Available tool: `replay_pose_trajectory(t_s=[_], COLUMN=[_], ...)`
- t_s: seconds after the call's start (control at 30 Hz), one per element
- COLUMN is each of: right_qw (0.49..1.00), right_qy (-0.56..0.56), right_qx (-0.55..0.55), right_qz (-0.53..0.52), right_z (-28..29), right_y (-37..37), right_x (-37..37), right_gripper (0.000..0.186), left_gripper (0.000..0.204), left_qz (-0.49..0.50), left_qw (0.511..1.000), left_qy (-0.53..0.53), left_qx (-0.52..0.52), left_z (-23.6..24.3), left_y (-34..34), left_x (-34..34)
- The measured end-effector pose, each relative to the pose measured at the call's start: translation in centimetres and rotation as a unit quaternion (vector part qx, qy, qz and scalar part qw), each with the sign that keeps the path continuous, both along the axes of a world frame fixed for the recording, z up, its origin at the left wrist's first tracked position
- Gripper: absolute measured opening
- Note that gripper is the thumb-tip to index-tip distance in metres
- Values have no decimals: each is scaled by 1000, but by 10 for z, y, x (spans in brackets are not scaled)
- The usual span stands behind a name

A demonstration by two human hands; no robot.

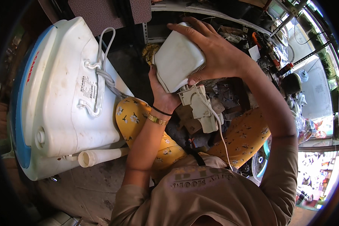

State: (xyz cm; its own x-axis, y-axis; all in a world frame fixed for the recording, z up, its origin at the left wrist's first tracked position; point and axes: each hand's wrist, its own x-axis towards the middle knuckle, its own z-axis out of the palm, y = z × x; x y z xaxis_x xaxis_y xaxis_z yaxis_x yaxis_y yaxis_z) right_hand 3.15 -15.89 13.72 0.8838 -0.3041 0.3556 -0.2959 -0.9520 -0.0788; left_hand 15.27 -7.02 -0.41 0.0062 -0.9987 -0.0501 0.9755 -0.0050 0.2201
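Observation:
Between my two hands is a smooth white plastic housing (180, 58), boxy with rounded corners and tilted. My left hand (162, 92) supports its lower left side, with the thumb along the edge. Over the far end and right side curve the fingers of my right hand (221, 51), its thumb at the lower right corner. Just below the housing hangs a cream plastic part (199, 107) with moulded raised shapes. A pale cord (223, 137) runs down from it toward my lap. Whether the part is joined to the housing cannot be made out.
At left stands a large white washing machine body (64, 83) with a blue edge. Its grey cord (108, 77) loops around hooks, and a pale drain hose (101, 156) lies along its base. Tools and scraps (267, 49) crowd the right side, near a fan (259, 162).

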Motion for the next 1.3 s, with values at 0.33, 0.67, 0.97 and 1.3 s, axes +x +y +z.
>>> replay_pose_trajectory(t_s=[0.33,0.67,0.97,1.3], right_qw=[995,993,993,979], right_qy=[-44,-66,-60,-162], right_qx=[-92,-80,-65,-11], right_qz=[-7,52,72,121], right_z=[13,18,28,7], right_y=[2,-7,-7,10], right_x=[-4,-18,-24,-44], right_gripper=[86,82,79,76], left_gripper=[79,76,76,50], left_qz=[-59,29,48,101], left_qw=[993,997,995,990], left_qy=[85,43,-36,-33], left_qx=[-63,-56,-75,-89], left_z=[-11,-8,-4,-44], left_y=[-4,-4,-2,-2], left_x=[-4,-9,-1,-2])
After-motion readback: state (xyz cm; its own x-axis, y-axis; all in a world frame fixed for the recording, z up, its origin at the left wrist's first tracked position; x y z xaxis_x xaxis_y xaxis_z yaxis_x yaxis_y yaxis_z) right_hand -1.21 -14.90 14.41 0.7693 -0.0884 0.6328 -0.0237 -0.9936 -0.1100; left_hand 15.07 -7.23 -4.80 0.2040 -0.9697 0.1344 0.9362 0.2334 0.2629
